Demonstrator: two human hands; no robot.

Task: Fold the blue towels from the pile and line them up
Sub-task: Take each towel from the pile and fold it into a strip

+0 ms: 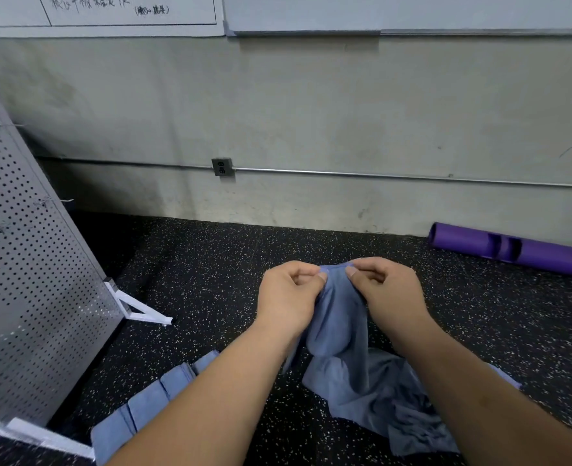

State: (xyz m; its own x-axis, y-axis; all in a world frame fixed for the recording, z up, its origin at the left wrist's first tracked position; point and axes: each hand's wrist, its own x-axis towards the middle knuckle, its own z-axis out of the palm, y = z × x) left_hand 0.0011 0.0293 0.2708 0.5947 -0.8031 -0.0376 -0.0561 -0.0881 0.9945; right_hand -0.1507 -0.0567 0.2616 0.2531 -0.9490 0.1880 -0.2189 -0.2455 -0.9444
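Blue towel, pinched by both hands

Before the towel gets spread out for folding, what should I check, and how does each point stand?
1. Left hand pinches the held towel at its top edge: ok.
2. Right hand pinches the same edge: ok.
3. Hands are at the towel's corners: cannot tell. They are close together and the cloth bunches between them.
4. Held towel hangs free of the pile: not ok. Its lower part runs down into the pile.
5. Row of folded towels is there to join: ok. It lies at lower left, partly hidden by the left forearm.
6. Purple roller is out of the way: ok. It lies by the wall, apart from the towel.
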